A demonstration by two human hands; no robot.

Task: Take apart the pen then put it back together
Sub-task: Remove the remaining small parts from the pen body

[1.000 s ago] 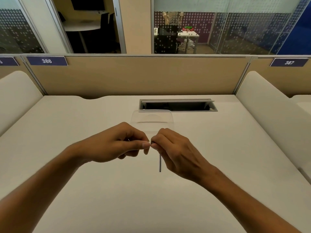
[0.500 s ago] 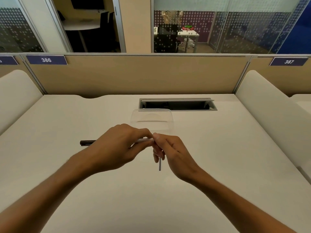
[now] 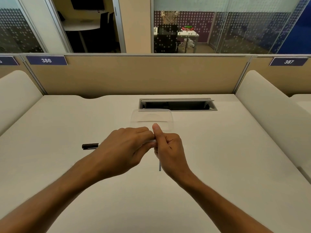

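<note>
Two hands now meet over the desk (image 3: pixel 218 148): your left hand (image 3: pixel 122 148) is closed round the pale pen barrel (image 3: pixel 151 141), and your right hand (image 3: pixel 170 148), thumb newly raised, pinches its end. Half a second ago that thumb lay flat, which suggests a twist or pull under way. A thin refill (image 3: pixel 159 166) hangs below; the dark cap (image 3: pixel 90 146) lies apart, leftward.

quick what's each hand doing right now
Left hand: closed around the clear pen barrel.
Right hand: closed on the barrel's end, thumb up.
</note>
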